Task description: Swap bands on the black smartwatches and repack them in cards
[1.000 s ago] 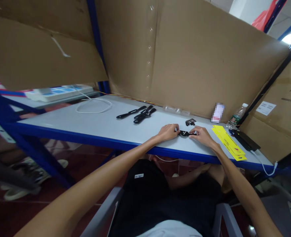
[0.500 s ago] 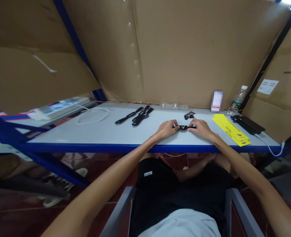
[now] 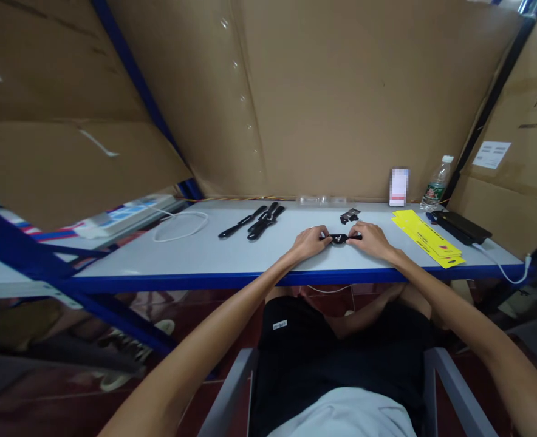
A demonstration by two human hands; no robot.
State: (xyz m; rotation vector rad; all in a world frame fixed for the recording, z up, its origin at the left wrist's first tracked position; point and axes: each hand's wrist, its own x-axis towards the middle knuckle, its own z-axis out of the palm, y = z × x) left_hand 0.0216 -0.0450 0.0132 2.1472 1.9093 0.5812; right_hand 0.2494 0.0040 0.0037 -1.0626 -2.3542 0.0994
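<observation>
My left hand (image 3: 313,241) is closed in a pinch on the left end of a small, dark, flat black piece (image 3: 339,239) with a white mark in its middle. At the other end, the fingers of my right hand (image 3: 369,238) pinch the same piece. It is held level just above or on the grey tabletop (image 3: 195,258), near the front edge; contact with the surface cannot be made out. Its two ends are covered by my fingers. Right behind it lie several small dark flat pieces (image 3: 350,215).
Several glossy black long-handled items (image 3: 263,222) lie to the left, near a white cable (image 3: 181,226). On the right are yellow printed cards (image 3: 427,238), a black case-like object (image 3: 463,227), a phone (image 3: 398,187) and a water bottle (image 3: 437,185). Clear plastic (image 3: 322,200) lies along the cardboard wall.
The camera view has shifted slightly. Both hands keep their pinch on the black piece, whose white-marked face shows a little more now.
</observation>
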